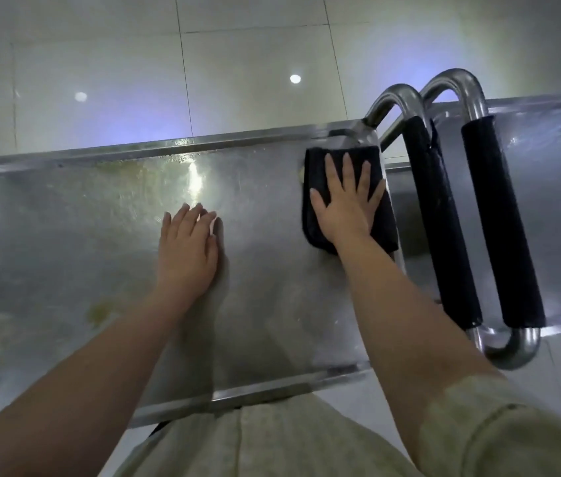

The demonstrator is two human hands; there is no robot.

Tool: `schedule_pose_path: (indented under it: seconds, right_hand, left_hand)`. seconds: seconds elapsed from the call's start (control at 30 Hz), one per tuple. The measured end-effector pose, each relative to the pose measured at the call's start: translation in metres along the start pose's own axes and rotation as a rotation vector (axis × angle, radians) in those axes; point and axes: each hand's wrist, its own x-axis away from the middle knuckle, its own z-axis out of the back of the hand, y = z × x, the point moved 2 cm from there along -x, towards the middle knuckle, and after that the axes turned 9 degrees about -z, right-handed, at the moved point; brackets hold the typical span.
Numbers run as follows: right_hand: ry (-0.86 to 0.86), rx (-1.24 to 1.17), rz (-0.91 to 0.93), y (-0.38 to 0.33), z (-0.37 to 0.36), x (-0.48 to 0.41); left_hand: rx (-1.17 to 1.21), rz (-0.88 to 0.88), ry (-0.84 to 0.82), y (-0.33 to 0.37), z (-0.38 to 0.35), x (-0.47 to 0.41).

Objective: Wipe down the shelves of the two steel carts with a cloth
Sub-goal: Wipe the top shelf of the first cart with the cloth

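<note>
The top shelf of a steel cart [65,235] fills the middle of the view, streaked and with yellowish stains at its left and far edge. A folded dark cloth [320,163] lies at the shelf's far right corner. My right hand [346,201] presses flat on the cloth with fingers spread. My left hand [186,249] rests flat on the bare steel near the shelf's middle, holding nothing. To the right, a second steel cart [554,201] stands end to end with the first.
Two steel handles with black foam grips [442,218] [502,218] stand side by side between the two carts. Pale floor tiles [237,63] lie beyond the far rim. My light-coloured clothing shows at the bottom.
</note>
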Motion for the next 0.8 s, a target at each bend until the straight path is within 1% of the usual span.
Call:
schedule_pose_path:
  seconds: [0.2,0.3,0.4,0.47,0.6,0.67,0.8]
  right_hand:
    - [-0.045,-0.006,-0.036,0.077,-0.035,0.164]
    - [-0.076,0.023,-0.117,0.096,-0.049,0.218]
    - [-0.099,0.049,-0.198,0.091,-0.053,0.221]
    - [-0.098,0.044,-0.25,0.083,-0.053,0.218]
    - [-0.107,0.033,-0.335,0.06,-0.055,0.217]
    - [-0.103,0.036,-0.343,0.05,-0.056,0.217]
    - [-0.081,0.002,-0.333,0.04,-0.055,0.221]
  left_hand:
    - [-0.045,-0.026,0.01,-0.019,0.014,0.017]
    - [-0.013,0.005,0.024,-0.031,0.022,0.029]
    - [0.002,-0.004,0.025,-0.041,0.028,0.046]
    - [-0.008,-0.036,-0.004,-0.047,0.031,0.063]
    - [-0.09,-0.085,-0.179,-0.064,0.032,0.109]
    - [-0.127,-0.062,-0.233,-0.077,0.03,0.137]
    - [-0.128,0.057,-0.234,-0.104,0.03,0.18]
